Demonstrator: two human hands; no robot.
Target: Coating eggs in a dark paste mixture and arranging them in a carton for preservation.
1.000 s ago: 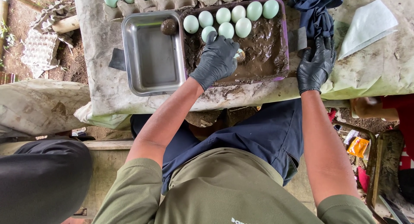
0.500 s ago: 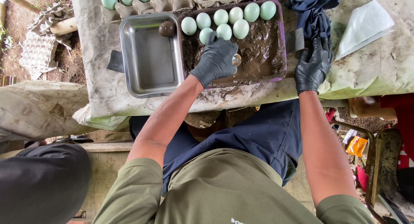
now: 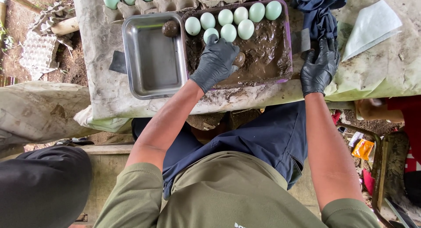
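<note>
The gloved left hand [image 3: 215,61] has its fingers closed round a mud-coated egg [image 3: 240,59] in the purple mud tray [image 3: 287,39], with seven pale green eggs [image 3: 226,17] just beyond. The right hand [image 3: 320,68], fingers loosely spread, rests on the cloth-covered surface [image 3: 377,74] by a dark blue rag [image 3: 320,13]. Left, a steel pan [image 3: 151,57] holds one coated egg [image 3: 170,28]; bare dirt lies beyond.

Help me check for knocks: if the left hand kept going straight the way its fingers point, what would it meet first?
Probably the pale green egg at the left hand's fingertips, in the mud tray; they may already touch it.
</note>
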